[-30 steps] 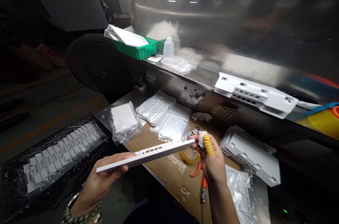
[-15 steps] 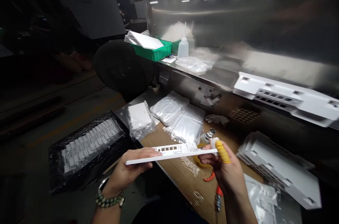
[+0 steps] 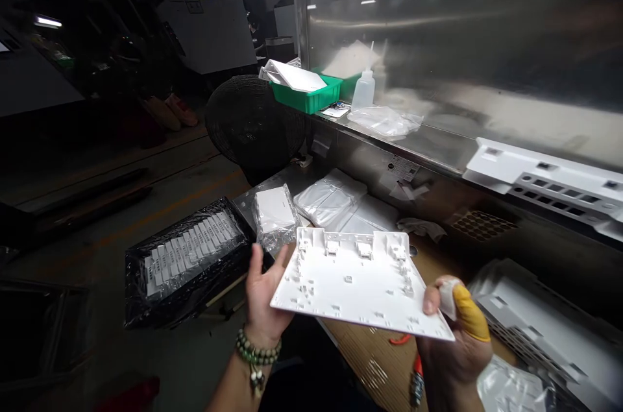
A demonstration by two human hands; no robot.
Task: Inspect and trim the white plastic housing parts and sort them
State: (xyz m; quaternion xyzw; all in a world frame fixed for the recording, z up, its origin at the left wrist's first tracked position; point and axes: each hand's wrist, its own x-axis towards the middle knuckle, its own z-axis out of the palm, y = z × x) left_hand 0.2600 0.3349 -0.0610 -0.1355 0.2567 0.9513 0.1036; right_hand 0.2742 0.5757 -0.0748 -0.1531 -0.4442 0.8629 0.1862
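Observation:
My right hand (image 3: 457, 327) holds a white plastic cover (image 3: 350, 289) by its right corner, thumb on top. The cover's inner side, with clips and small ribs, faces up toward me. A yellow finger cot (image 3: 470, 313) covers one finger of that hand, and a white wad, perhaps cloth, is tucked beside it. My left hand (image 3: 265, 298) is open at the cover's left edge, palm up and fingers spread; some of its fingers are hidden by the cover. Below the cover, red-handled pliers (image 3: 416, 379) lie partly hidden on the cardboard-covered bench (image 3: 360, 350).
A black plastic-lined box (image 3: 187, 256) at left holds a row of white parts. A bagged cover (image 3: 276, 211) and clear bags (image 3: 331, 194) lie behind. At right are stacked white housings (image 3: 549, 327). The shelf carries a green bin (image 3: 306, 99) and a squeeze bottle (image 3: 363, 91).
The white cover has tilted from edge-on to showing its inner face. My left hand has let go of its edge and opened; my right hand still grips it. The view has swung left.

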